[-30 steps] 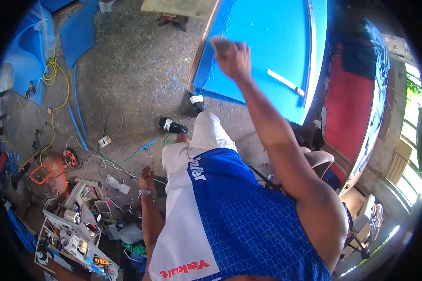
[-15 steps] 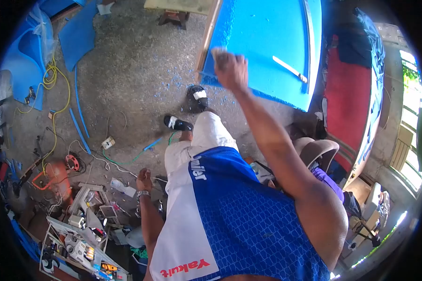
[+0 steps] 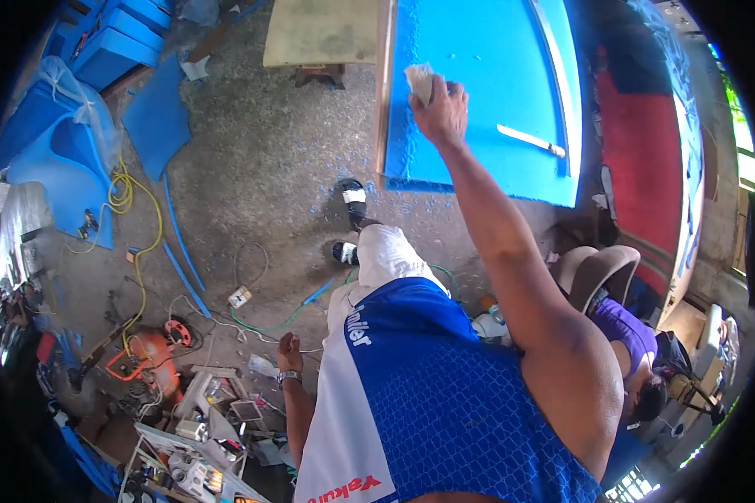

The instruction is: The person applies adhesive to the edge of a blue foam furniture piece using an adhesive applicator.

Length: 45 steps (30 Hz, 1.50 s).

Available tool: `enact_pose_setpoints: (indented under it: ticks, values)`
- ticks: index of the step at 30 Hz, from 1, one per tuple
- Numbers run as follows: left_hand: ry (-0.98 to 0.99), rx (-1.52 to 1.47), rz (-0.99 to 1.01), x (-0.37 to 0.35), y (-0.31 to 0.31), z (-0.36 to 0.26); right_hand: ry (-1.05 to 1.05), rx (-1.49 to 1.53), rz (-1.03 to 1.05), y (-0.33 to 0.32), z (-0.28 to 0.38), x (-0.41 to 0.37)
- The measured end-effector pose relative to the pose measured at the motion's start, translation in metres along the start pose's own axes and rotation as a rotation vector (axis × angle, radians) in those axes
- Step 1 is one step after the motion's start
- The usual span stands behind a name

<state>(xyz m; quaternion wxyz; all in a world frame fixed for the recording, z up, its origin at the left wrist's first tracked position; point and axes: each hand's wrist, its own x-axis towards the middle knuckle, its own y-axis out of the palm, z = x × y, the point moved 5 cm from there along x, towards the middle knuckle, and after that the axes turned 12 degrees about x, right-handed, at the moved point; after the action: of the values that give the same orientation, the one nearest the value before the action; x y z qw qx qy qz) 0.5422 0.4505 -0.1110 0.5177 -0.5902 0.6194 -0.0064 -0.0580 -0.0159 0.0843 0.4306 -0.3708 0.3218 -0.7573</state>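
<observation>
My right hand point(image 3: 441, 113) is closed around a tan, roughly rectangular piece point(image 3: 420, 84), whose exact kind I cannot make out. It is over the left side of a bright blue sheet point(image 3: 486, 101), where rough blue crumbs line the edge. Whether the piece touches the sheet is hard to tell. A white strip point(image 3: 530, 141) lies on the sheet to the right of this hand. Low at my side hangs my left hand point(image 3: 290, 355), a watch on its wrist, its fingers curled with nothing visible in them.
Blue shavings and cords lie on the concrete floor point(image 3: 260, 168). A cluttered rack point(image 3: 184, 453) and an orange cord reel point(image 3: 153, 360) stand lower left. Blue panels point(image 3: 155, 117) lie upper left. A person in purple point(image 3: 625, 331) is at the right, near a red panel point(image 3: 642, 159).
My right hand has gone farther up along the sheet's left side, still holding the tan piece. My left foot has drawn nearer the right one. The whole view has shifted, with the scene sliding rightward.
</observation>
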Motion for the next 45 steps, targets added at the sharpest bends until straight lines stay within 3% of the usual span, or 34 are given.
enact_pose_setpoints:
  ticks: [2,3,7,10,12,14,16,19,22,23,27,30,33,37,40,43,45]
  values:
    - [0.11,0.443,0.054,0.003,-0.035,-0.015,0.041,-0.034,-0.027,0.021,-0.007,0.045]
    - [0.228,0.447,-0.039,-0.001,-0.056,-0.022,0.06,-0.063,-0.034,0.032,-0.011,0.064]
    - [0.387,0.53,-0.031,0.03,-0.098,-0.003,0.192,-0.107,-0.005,0.051,-0.017,0.13]
    - [0.127,0.476,0.007,0.055,-0.114,-0.029,0.239,-0.119,0.019,0.058,-0.023,0.136]
    - [0.126,0.476,0.023,0.083,-0.109,-0.06,0.262,-0.107,0.045,0.051,-0.013,0.115]
    - [0.188,0.431,0.102,0.093,-0.125,-0.147,0.123,-0.114,0.029,0.044,-0.004,0.064]
    - [0.267,0.239,0.204,0.147,-0.106,-0.132,0.095,-0.125,0.032,0.027,0.017,-0.016]
    - [0.217,0.407,0.304,0.197,-0.109,-0.175,0.281,-0.097,0.19,-0.01,0.061,-0.14]
    - [0.308,0.428,0.313,0.233,-0.13,-0.202,0.388,-0.156,0.262,-0.039,0.098,-0.188]
    - [0.351,0.395,0.282,0.25,-0.136,-0.212,0.417,-0.174,0.277,-0.038,0.1,-0.186]
    - [0.308,0.478,0.24,0.295,-0.208,-0.245,0.215,-0.246,-0.079,-0.006,0.06,-0.048]
    - [0.276,0.422,0.17,0.312,-0.254,-0.222,0.397,-0.264,-0.055,0.029,0.04,0.041]
    - [0.26,0.536,0.131,0.328,-0.285,-0.192,0.406,-0.28,-0.013,0.048,0.032,0.02]
    - [0.165,0.597,0.295,0.349,-0.265,-0.13,0.305,-0.22,0.018,0.015,0.076,-0.136]
    - [0.224,0.682,0.333,0.347,-0.237,-0.141,0.555,-0.297,0.146,-0.012,0.113,-0.228]
    - [0.322,0.602,0.368,0.343,-0.216,-0.189,0.439,-0.282,0.002,-0.021,0.113,-0.184]
    - [0.403,0.595,0.344,0.348,-0.213,-0.216,0.268,-0.258,-0.067,-0.01,0.093,-0.1]
